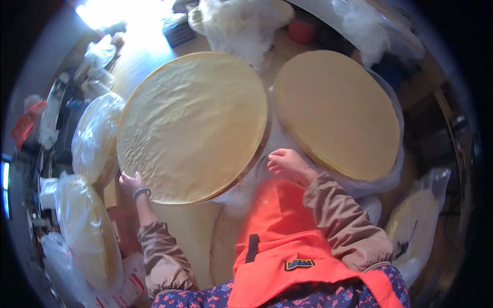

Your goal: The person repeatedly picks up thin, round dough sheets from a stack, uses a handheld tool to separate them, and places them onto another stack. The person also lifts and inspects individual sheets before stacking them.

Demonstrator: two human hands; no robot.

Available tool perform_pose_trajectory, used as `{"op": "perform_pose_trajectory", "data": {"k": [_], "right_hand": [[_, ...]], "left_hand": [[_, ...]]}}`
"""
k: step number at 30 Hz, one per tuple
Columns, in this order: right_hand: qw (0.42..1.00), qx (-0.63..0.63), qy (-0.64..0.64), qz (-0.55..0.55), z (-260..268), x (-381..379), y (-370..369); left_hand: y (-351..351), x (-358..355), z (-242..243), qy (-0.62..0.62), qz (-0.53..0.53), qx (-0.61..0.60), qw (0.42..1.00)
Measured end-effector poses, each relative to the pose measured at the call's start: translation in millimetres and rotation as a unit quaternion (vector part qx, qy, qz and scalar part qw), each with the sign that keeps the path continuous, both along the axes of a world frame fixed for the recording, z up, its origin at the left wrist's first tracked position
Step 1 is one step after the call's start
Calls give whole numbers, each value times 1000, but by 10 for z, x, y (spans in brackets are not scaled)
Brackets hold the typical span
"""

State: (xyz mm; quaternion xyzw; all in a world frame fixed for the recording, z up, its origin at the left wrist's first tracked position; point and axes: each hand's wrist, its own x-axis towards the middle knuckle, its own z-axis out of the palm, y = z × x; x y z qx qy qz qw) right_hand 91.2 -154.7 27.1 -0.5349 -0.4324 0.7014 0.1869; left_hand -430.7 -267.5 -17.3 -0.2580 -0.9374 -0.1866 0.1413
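A large round pale-yellow sheet (200,127) lies on top of a round stack in front of me, its surface wrinkled towards the left. My left hand (132,183), with a bracelet at the wrist, is at the sheet's lower-left rim. Thumb and fingers are apart there; whether they pinch the edge is not visible. To the right of that stack, my right hand (287,162) hovers above my orange apron with its fingers curled in, and nothing shows in it. Beside it stands a second stack of round yellow sheets (339,115), with clear plastic around its lower side.
On the left, plastic-wrapped round stacks (86,231) and another bagged stack (96,134) stand close by. A further bagged stack (412,227) is at the right. White plastic wrapping (238,30) and a red container (301,31) are at the back.
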Motion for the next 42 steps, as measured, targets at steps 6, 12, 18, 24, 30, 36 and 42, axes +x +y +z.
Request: {"op": "perform_pose_trajectory", "data": {"k": [6,12,18,24,30,36,42], "right_hand": [[946,141,4,-291,223,2044,-850],[695,168,-521,-467,-51,4686,-2662],[582,60,-720,-375,-445,5659,-3785],[545,-4,-758,-359,-658,5656,-3946],[622,40,-582,-523,-1024,6110,-4209],[629,32,-138,-764,-673,5955,-4179],[688,152,29,-709,239,5030,-3648]], "left_hand": [[577,1845,102,49,-362,-104,925],[1125,3461,118,-183,-538,92,818],[2151,4606,-515,-502,-451,55,736],[2658,4796,-733,-350,-365,10,863],[2883,4766,-787,-349,-309,-72,882],[3011,4694,-901,-327,-293,-88,894],[2445,5034,-636,-188,-454,61,869]]}}
